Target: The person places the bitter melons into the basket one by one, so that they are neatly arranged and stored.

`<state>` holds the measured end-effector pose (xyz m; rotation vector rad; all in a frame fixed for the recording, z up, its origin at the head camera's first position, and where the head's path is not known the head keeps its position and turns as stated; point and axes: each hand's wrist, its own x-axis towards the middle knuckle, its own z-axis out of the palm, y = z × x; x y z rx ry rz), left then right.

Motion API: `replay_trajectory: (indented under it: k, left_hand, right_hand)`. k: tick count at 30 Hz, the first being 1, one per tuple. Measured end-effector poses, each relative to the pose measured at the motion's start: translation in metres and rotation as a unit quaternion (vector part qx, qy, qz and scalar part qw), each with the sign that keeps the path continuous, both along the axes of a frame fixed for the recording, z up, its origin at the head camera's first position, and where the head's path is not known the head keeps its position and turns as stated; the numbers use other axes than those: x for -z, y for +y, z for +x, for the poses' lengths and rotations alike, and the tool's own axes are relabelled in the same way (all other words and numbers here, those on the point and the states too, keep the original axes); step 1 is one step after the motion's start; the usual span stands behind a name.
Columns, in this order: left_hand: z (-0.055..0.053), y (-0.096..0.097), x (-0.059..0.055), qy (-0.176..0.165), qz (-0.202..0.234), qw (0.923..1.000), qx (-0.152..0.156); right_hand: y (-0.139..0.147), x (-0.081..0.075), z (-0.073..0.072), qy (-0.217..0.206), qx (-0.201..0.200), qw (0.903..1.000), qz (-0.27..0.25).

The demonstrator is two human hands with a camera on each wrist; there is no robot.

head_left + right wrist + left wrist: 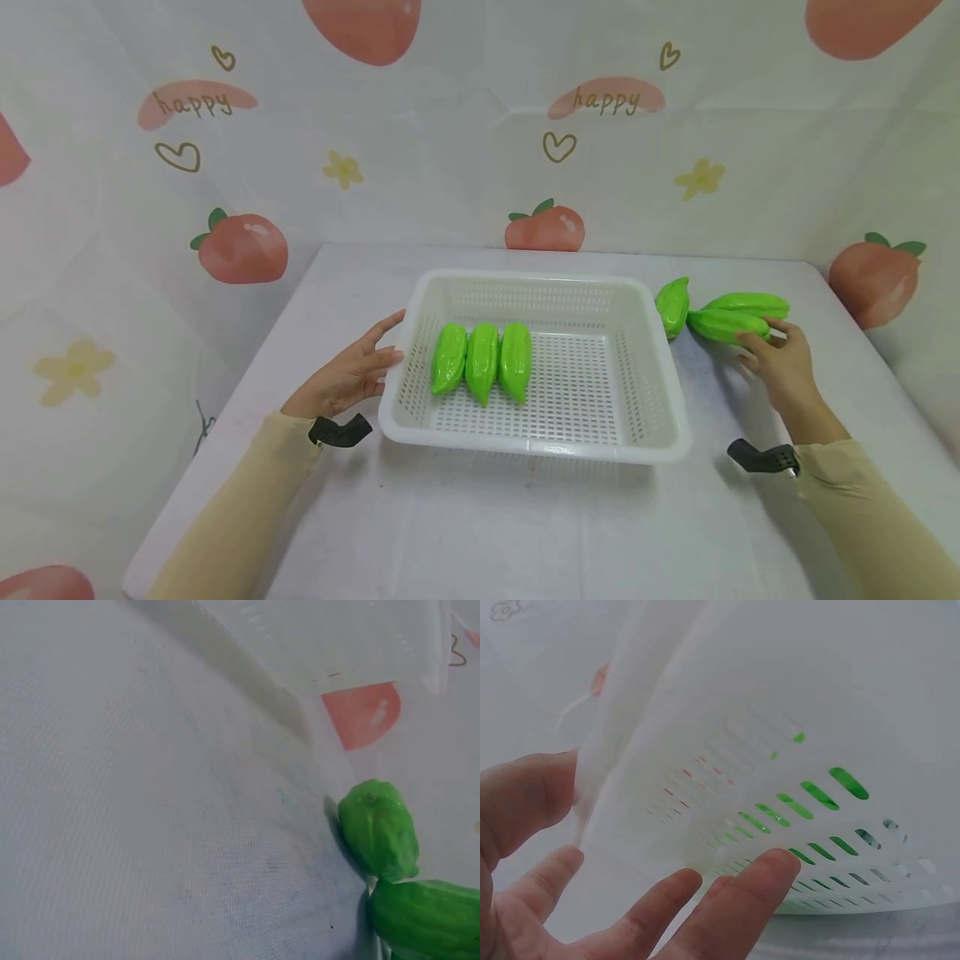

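Observation:
A white plastic basket (531, 450) with slotted walls stands on the table, holding three green ridged gourds (482, 360) side by side at its left. My left hand (345, 375) rests against the basket's left side, its spread fingers (769, 877) along the outer wall. Outside the basket on the right lie three more. One gourd (672, 307) leans close to the basket's right wall, and another gourd (750, 303) lies farther back. My right hand (783, 362) has thumb and fingers around the right end of the front gourd (723, 326); the right wrist view does not show this hand.
The white-covered table (480, 525) meets a printed cloth backdrop (450, 167) with peaches, flowers and hearts behind it. Black wrist straps (340, 431) sit on both forearms. In the right wrist view, the basket's corner (352, 645) stands above the gourds.

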<state>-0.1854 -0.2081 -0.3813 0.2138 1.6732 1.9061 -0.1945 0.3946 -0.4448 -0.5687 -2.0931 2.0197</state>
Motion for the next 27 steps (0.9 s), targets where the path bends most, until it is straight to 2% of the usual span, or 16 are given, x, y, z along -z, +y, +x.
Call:
replay_trajectory:
  k: [4,9,12,16,21,23,27]
  left_hand:
    - [0.0,-0.001,0.0,0.001,0.01,0.9999,0.008]
    - [0.0,-0.001,0.001,0.005,0.012,0.9998,0.013]
    - [0.0,-0.001,0.001,0.004,0.011,0.9999,0.01]
    - [0.0,-0.001,0.001,0.002,0.01,0.9999,0.007]
    - [-0.001,-0.001,0.002,0.002,0.007,1.0,0.005]
    - [-0.001,-0.001,0.002,0.003,0.005,1.0,0.005]
    - [-0.001,-0.001,0.002,0.005,0.0,1.0,0.003]
  right_hand:
    - [0.007,0.005,-0.005,0.007,0.021,0.9997,-0.015]
    - [0.01,0.004,-0.006,0.015,0.042,0.999,-0.01]
    - [0.011,0.002,-0.006,0.037,0.052,0.9976,-0.024]
    - [0.007,-0.009,-0.003,0.076,0.055,0.9943,-0.049]
    - [-0.009,-0.036,0.006,0.092,0.056,0.9908,-0.082]
    - [-0.004,-0.035,0.003,0.106,0.053,0.9885,-0.094]
    - [0.025,-0.01,-0.015,0.148,0.028,0.9828,-0.107]
